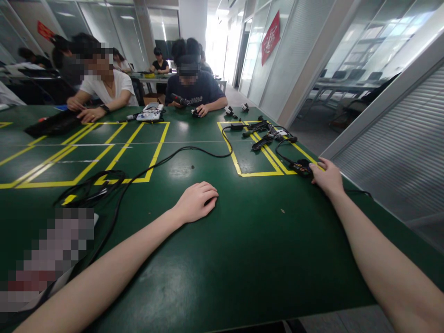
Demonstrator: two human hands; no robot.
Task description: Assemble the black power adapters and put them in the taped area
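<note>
My left hand (196,201) rests palm down on the green table (243,240), its fingers curled loosely under with nothing visible in them. My right hand (326,175) reaches to the table's right edge, where its fingers close on a small black device (301,167) with a cable attached. A black cable (194,149) runs from a black adapter (237,126) across the table toward a coil of cables (93,187) at the left.
Yellow tape outlines (258,173) mark the tabletop. Black tools and cables (267,134) lie in the right outline. Two people sit at the far side with a white device (150,113) and a black case (53,125). The table's right edge borders a walkway.
</note>
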